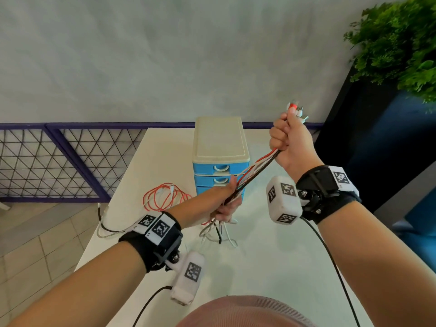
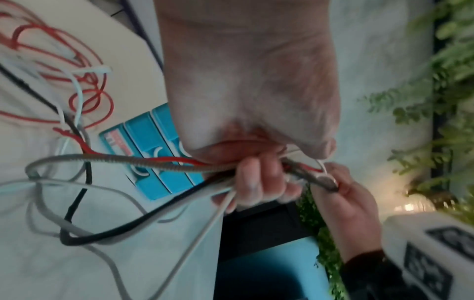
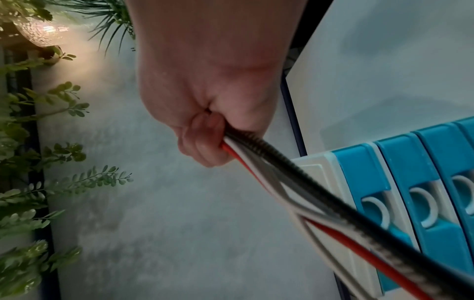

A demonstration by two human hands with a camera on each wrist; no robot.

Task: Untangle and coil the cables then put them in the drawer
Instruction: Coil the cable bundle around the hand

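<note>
A bundle of cables (image 1: 253,172), red, white, black and braided grey, is held taut in the air between two hands, in front of a small drawer unit. The upper end is gripped in the right hand (image 1: 289,143), raised above the table, with the fingers (image 3: 202,142) curled tightly into a fist around the strands; several plugs (image 1: 296,109) are seen poking out of the top of the fist. Lower down, the same bundle is clasped by the left hand (image 1: 227,204), whose fingers (image 2: 256,182) are wrapped round it with the thumb laid along the strands. Below the left hand, loose ends are left hanging in tangled loops (image 1: 218,232) that reach the white table (image 1: 259,267). A separate heap of red and white cable (image 1: 165,195) is spread on the table to the left, and a braided cable (image 1: 106,228) is draped over the table's left edge. The drawer unit (image 1: 220,147), with blue drawers and a cream top, is placed at the far side of the table; all visible drawers are closed. A green plant (image 1: 401,43) is seen at the upper right.
</note>
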